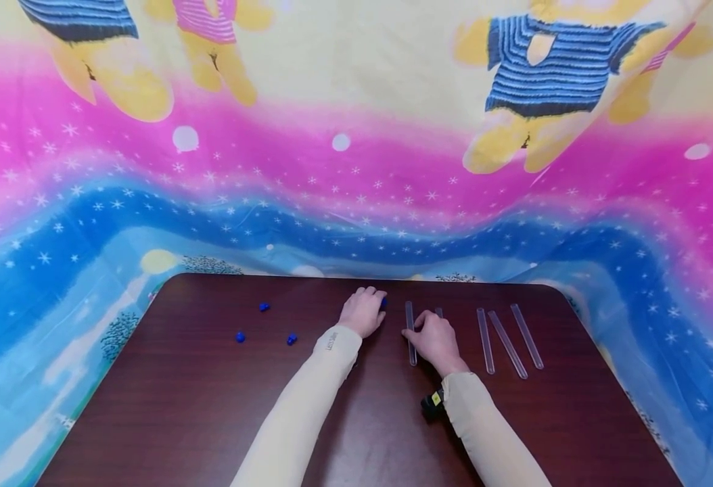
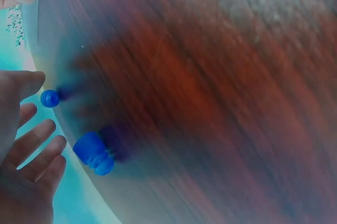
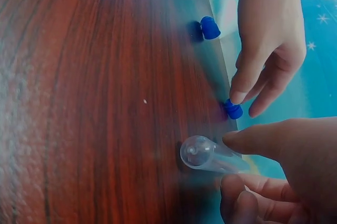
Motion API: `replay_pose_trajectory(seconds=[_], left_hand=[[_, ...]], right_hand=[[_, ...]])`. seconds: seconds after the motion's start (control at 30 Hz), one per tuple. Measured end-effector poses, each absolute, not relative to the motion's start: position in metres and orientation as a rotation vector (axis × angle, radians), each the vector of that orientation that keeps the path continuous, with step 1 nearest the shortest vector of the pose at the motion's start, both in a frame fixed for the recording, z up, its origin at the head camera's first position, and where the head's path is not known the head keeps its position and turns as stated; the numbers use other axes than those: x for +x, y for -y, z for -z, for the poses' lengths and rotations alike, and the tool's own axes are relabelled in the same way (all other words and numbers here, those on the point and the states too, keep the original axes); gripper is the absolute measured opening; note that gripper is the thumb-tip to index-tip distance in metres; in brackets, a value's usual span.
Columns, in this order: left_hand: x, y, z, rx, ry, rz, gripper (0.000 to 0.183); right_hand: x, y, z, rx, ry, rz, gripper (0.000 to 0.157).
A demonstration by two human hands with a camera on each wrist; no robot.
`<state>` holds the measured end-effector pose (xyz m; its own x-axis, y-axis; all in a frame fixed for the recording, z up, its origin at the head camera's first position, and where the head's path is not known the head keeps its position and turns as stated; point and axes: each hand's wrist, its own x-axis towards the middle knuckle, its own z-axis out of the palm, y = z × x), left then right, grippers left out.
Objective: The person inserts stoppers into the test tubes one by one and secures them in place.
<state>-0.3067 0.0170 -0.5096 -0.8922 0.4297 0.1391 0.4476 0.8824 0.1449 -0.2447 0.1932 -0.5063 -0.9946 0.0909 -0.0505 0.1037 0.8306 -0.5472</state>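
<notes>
My left hand [image 1: 362, 312] reaches over the far part of the table, thumb and fingers spread around a blue stopper [image 1: 383, 302]. In the left wrist view this stopper [image 2: 50, 98] shows in the gap between thumb and fingers. The right wrist view has it [image 3: 233, 109] right at the left fingertips. Close by on the right, a clear test tube [image 1: 410, 341] lies lengthwise on the table. My right hand [image 1: 437, 341] pinches that tube [image 3: 200, 153] from both sides, thumb on one side and fingers on the other.
Three more blue stoppers lie to the left, one of them at the front [image 1: 240, 337]. Another tube [image 1: 439, 312] is partly hidden behind the right hand. Three clear tubes, including the rightmost [image 1: 527, 336], lie further right. A patterned cloth [image 1: 344, 237] hangs behind the dark table [image 1: 168, 406].
</notes>
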Motion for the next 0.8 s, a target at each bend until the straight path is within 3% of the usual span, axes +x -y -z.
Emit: replay_pose_trajectory(seconds=[0.6, 0.8], left_hand=[[-0.312, -0.027, 0.515, -0.689, 2.936, 0.197, 0.04], [-0.31, -0.029, 0.513, -0.684, 2.933, 0.144, 0.026]], right_hand=[[-0.244, -0.195, 0.503, 0.171, -3.013, 0.899, 0.025], [-0.243, -0.195, 0.503, 0.153, -3.018, 0.904, 0.028]])
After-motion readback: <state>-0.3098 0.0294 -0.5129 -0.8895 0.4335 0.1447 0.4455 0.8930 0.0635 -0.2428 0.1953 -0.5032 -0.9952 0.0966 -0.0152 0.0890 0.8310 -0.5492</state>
